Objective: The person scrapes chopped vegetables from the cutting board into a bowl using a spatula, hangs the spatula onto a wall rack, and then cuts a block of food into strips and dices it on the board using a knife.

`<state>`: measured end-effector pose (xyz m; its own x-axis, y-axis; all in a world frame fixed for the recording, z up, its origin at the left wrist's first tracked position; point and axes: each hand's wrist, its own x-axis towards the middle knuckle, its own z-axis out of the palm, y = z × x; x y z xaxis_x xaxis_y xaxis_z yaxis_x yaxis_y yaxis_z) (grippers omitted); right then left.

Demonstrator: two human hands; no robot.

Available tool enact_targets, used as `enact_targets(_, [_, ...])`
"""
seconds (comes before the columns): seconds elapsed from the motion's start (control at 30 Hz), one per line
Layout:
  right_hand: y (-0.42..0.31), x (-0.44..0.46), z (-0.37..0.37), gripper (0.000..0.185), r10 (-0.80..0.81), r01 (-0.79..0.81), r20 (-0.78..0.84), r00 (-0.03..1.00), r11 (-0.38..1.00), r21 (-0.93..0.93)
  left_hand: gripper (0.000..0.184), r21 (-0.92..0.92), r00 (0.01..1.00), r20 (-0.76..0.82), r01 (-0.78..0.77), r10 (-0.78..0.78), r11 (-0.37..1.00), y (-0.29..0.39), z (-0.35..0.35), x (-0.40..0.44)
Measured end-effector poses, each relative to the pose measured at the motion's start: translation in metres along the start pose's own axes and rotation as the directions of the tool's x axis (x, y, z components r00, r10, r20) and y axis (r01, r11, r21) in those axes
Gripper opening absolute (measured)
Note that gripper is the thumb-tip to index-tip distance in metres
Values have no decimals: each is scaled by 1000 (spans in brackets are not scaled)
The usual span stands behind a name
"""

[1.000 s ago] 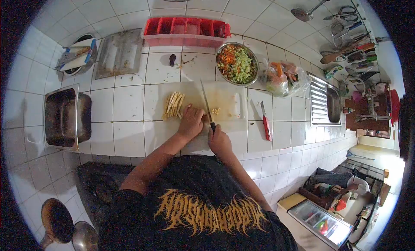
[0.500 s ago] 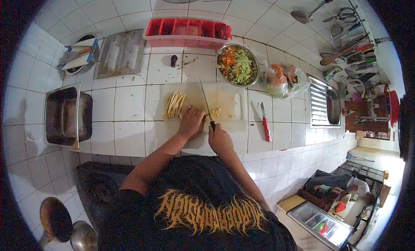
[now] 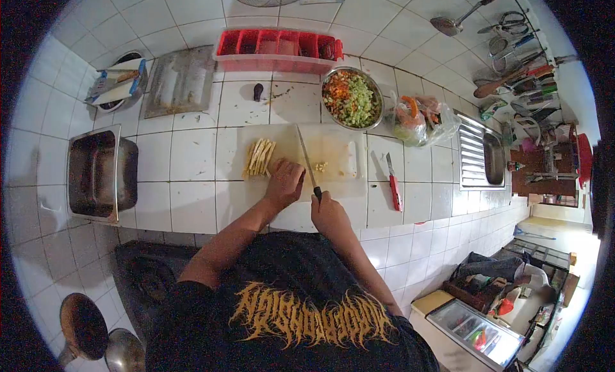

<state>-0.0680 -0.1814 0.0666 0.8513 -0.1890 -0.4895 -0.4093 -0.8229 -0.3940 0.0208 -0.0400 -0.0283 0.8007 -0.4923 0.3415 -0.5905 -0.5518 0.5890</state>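
Observation:
My right hand (image 3: 328, 212) is wrapped round the black handle of a long knife (image 3: 306, 155), whose blade points away over the translucent cutting board (image 3: 333, 135). Left of the blade, my left hand (image 3: 284, 180) presses down on the board with its fingers curled; what lies under them is hidden. A row of pale yellow sticks (image 3: 259, 157) rests on the board beyond and left of that hand. Small cut pieces (image 3: 321, 167) lie just right of the blade. A red-handled knife (image 3: 394, 186) is on the tiles to the right of the board.
Behind the board stand a metal bowl of chopped vegetables (image 3: 351, 98), a red divided container (image 3: 277, 63) and a dark purple piece (image 3: 257, 92). A plastic bag (image 3: 423, 120) sits right, before a sink (image 3: 493, 157). A metal basin (image 3: 96, 173) is at left.
My right hand and the long knife have shifted slightly toward me and to the right. My left hand stays at nearly the same spot on the board.

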Motion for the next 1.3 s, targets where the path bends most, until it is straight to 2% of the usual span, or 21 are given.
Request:
enact_targets(0.07, [3, 5, 12, 38, 7, -7, 6, 1000, 1000, 7, 18, -4, 1000, -5, -4, 4, 1000, -2, 3, -2])
enact_targets(0.17, [12, 23, 30, 37, -30, 32, -76, 997, 999, 22, 16, 42, 1000, -11, -4, 4, 999, -2, 6, -2])
enact_targets(0.23, [7, 21, 22, 37, -65, 72, -112, 992, 995, 62, 15, -8, 1000, 19, 4, -4, 1000, -4, 4, -2])
enact_targets(0.37, [0, 3, 3, 36, -17, 20, -66, 998, 998, 54, 21, 6, 1000, 28, -12, 11, 1000, 1, -2, -1])
enact_targets(0.47, [-1, 4, 14, 37, -11, 14, -42, 999, 998, 63, 25, -54, 997, 59, -36, 39, 998, -7, 1, -8])
enact_targets(0.53, [2, 16, 25, 38, -39, 47, -73, 997, 993, 106, 24, -108, 999, 41, 23, -19, 994, -9, 5, -9])
enact_targets(0.67, [-1, 10, 11, 37, -3, 7, -59, 998, 998, 69, 27, -90, 998, -58, 13, -19, 996, -11, 9, -10])
enact_targets(0.73, [-2, -2, -7, 40, -14, 14, 13, 1000, 1000, 26, 26, 18, 983, 9, 185, -185, 983, 3, -10, -7])
enact_targets(0.77, [-1, -4, -6, 40, -19, 19, 17, 1000, 1000, 25, 26, 22, 982, 7, 191, -191, 981, 3, -14, -7])
enact_targets(0.83, [2, -8, -5, 41, -39, 38, 16, 999, 998, 52, 22, 121, 971, 141, 179, -196, 976, 1, -15, -9])
enact_targets(0.87, [3, -3, 1, 41, -36, 35, 17, 999, 998, 52, 22, 119, 970, 143, 179, -195, 977, 1, -14, -10])
enact_targets(0.93, [4, 12, 19, 42, -35, 39, -43, 998, 996, 78, 18, 175, 998, 31, 51, -57, 983, -1, -6, -13])
enact_targets(1.07, [2, 18, 14, 41, -29, 31, -38, 999, 998, 59, 16, 203, 1000, 10, 12, -14, 979, -1, -9, -11])
enact_targets(1.13, [-4, 3, -7, 39, -36, 36, 30, 999, 999, 6, 15, 131, 987, 130, 79, -96, 988, 9, -24, -7])
enact_targets(1.17, [-3, 1, -5, 39, -38, 38, 30, 999, 999, 7, 15, 133, 987, 130, 79, -96, 988, 8, -24, -7])
enact_targets(1.23, [1, -3, 0, 38, -51, 51, -6, 999, 997, 51, 14, 131, 999, 36, 12, -17, 991, 3, -17, -11])
enact_targets(1.3, [-2, 11, 15, 38, -34, 35, -21, 999, 999, 37, 14, 141, 1000, 14, -10, 8, 990, -3, -10, -14])
